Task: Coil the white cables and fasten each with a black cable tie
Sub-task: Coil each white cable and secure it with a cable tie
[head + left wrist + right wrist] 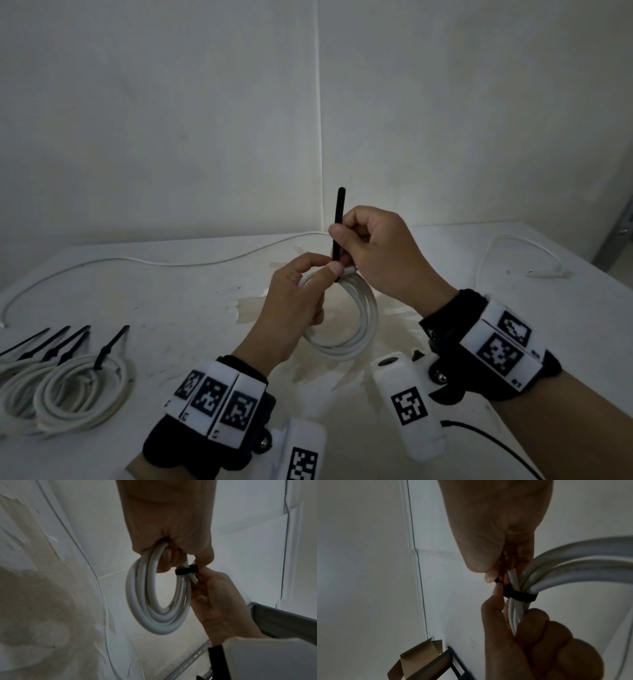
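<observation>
- The left hand [296, 301] is held above the middle of the table [191, 308], fingers curled round the top of a coiled white cable [346, 322]; thumb and forefinger pinch the bundle just beside the tie.
- The left wrist view shows the coil [154, 595] hanging from that grip as a ring of several loops, off the table top.
- The right hand [380, 250] is at about 1 o'clock of the left one and touches it at the fingertips; its fingers are bent and pinch the black cable tie [339, 222], whose free tail stands nearly upright above both hands.
- In the right wrist view the tie's band [520, 595] is wrapped round the gathered strands, with a cut cable end poking out beside it.
- Both wrists wear black straps with white blocks bearing square black-and-white markers.
- At 8 o'clock of the hands, near the left edge of the table, lie finished coils [68, 390] side by side, each with a black tie [111, 346] sticking up and away.
- A loose white cable [154, 262] runs along the far side of the table from 9 o'clock toward 12 o'clock.
- Another loose white cable [524, 253] lies looped at 2 o'clock, well apart from the hands.
- The table top around the hands is stained and patchy.
</observation>
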